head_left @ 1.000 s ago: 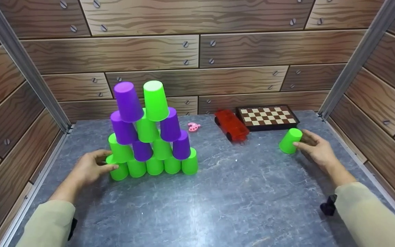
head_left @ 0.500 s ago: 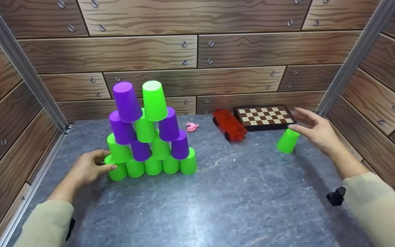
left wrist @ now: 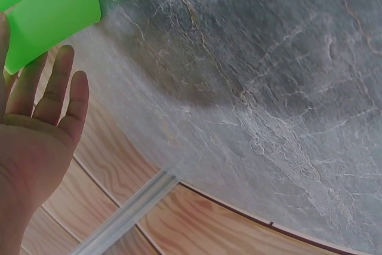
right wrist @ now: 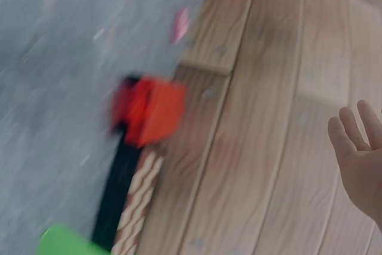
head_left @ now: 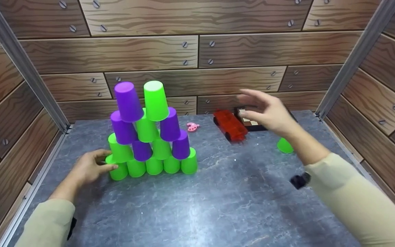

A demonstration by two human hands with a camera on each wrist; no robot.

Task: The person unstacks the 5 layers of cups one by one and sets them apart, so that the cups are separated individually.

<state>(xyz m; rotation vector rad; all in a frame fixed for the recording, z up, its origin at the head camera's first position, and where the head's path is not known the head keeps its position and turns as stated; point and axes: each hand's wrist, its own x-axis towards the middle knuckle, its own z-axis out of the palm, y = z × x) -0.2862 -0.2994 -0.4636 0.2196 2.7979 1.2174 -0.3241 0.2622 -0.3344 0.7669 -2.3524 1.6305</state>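
On the left stands a tower of upside-down green and purple plastic cups, narrowing upward to a purple cup [head_left: 128, 101] and a green cup [head_left: 156, 101] side by side on top. My left hand [head_left: 87, 168] holds the green cup [head_left: 119, 173] at the bottom left corner, thumb in front and fingers behind; the left wrist view shows those fingers [left wrist: 55, 91] against the cup's side. In the air before the chessboard [head_left: 250, 120], my right hand [head_left: 271, 115] holds nothing, its fingers spread. Behind that forearm, a lone green cup [head_left: 285, 146] is mostly hidden.
A red toy car [head_left: 230, 125] lies beside the chessboard at the back, blurred in the right wrist view. Left of it is a small pink palette-shaped piece [head_left: 192, 127]. Wood-patterned walls [head_left: 149, 51] enclose the grey marbled table [head_left: 197, 206].
My right hand has left the lone green cup, risen and swung left in front of the chessboard. The left hand and the cup tower have stayed in place.
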